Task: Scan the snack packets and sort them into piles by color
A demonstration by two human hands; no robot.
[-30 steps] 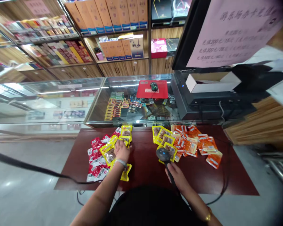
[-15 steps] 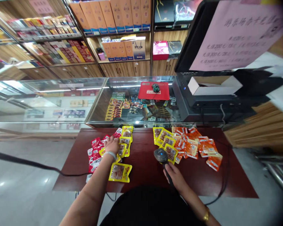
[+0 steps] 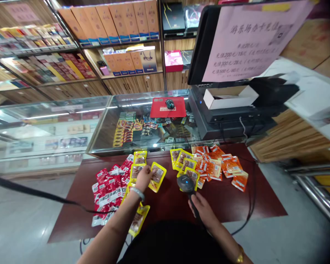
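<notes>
the left hand (image 3: pixel 144 178) is closed in a pinch on the left edge of a yellow packet (image 3: pixel 158 176), which lies at its three o'clock, long axis running from one to seven. that hand touches it; the right hand (image 3: pixel 203 209) is well apart, toward the packet's four o'clock, fingers wrapped around a scanner (image 3: pixel 186 182) whose head points toward eleven and sits between the two. beyond the left hand, red packets (image 3: pixel 107 189) spread at eight to nine o'clock; beyond the packet, a yellow pile (image 3: pixel 183 157) lies at two, orange packets (image 3: pixel 213 167) near three.
</notes>
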